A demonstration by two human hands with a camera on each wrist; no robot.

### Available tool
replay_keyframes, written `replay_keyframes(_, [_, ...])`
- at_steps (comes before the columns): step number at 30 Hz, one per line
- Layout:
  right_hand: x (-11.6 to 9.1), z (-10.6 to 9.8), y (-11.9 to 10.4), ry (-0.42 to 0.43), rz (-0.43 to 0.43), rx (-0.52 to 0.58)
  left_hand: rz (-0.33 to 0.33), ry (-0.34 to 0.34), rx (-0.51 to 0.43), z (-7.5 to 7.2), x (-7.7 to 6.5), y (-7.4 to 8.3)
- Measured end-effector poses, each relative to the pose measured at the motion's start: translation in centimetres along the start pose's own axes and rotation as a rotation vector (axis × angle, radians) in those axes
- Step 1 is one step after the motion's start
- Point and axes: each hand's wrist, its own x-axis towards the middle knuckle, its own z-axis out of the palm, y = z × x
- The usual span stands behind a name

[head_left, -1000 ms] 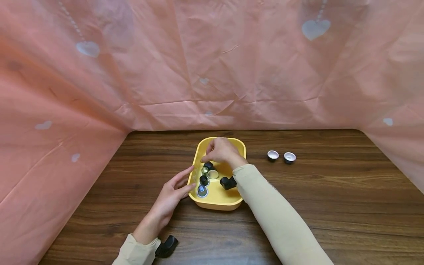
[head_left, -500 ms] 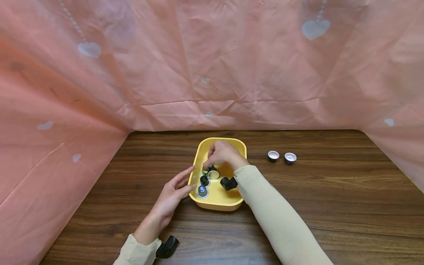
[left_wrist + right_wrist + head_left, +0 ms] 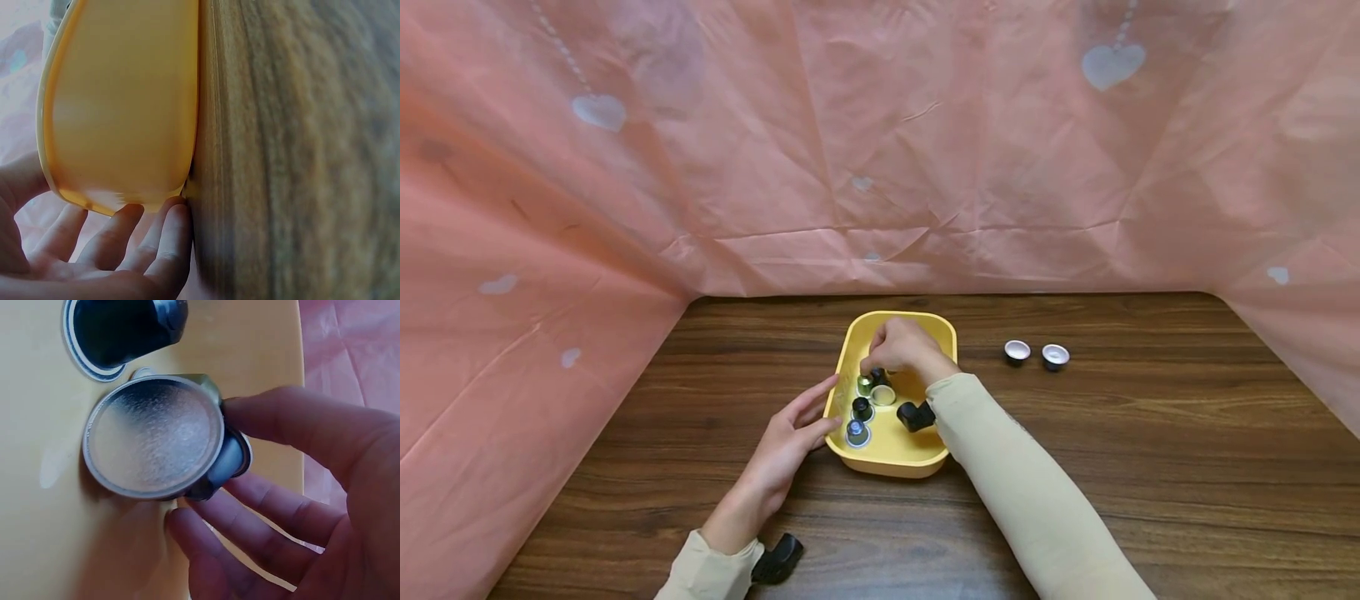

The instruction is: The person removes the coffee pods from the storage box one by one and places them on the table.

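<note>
My left hand (image 3: pixel 782 442) holds the left wall of a yellow tub (image 3: pixel 891 470), thumb at the rim and fingers against the outer wall (image 3: pixel 125 112). Inside the tub, my right hand (image 3: pixel 902 346) has thumb and fingers around a green coffee capsule (image 3: pixel 865 385), partly hidden. A dark capsule (image 3: pixel 878 377) sits beside it, close to my fingers. In the right wrist view a capsule's silver foil face (image 3: pixel 153 437) covers much of the green and grey-blue capsules (image 3: pixel 228 456) behind. A black capsule (image 3: pixel 862 408) and a blue-topped one (image 3: pixel 857 432) stand along the tub's left side.
Two capsules, one (image 3: pixel 1017 352) beside another (image 3: pixel 1056 357), stand foil side up on the wooden table (image 3: pixel 1150 433) right of the tub. A pink curtain (image 3: pixel 880 150) hangs behind and at the sides.
My right hand has lowered to the green capsule, covered it, then risen slightly, so the capsule shows again. The left hand and tub have stayed in place.
</note>
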Motion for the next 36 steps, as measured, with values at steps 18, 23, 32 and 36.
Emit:
replay_keyframes(18, [0.4, 0.4, 0.1, 0.078, -0.041, 0.028, 0.012, 0.003, 0.011, 0.0, 0.0, -0.1])
replay_keyframes(23, [0.7, 0.5, 0.6, 0.102, -0.093, 0.011, 0.007, 0.003, 0.022, -0.2, 0.2, 0.1])
replay_keyframes(32, [0.7, 0.8, 0.9, 0.109, -0.138, 0.039, -0.003, 0.001, 0.03, -0.3, 0.6, -0.2])
replay_keyframes(36, [0.7, 1.1, 1.0, 0.121, -0.138, 0.04, -0.012, 0.001, 0.009, -0.4, 0.5, -0.4])
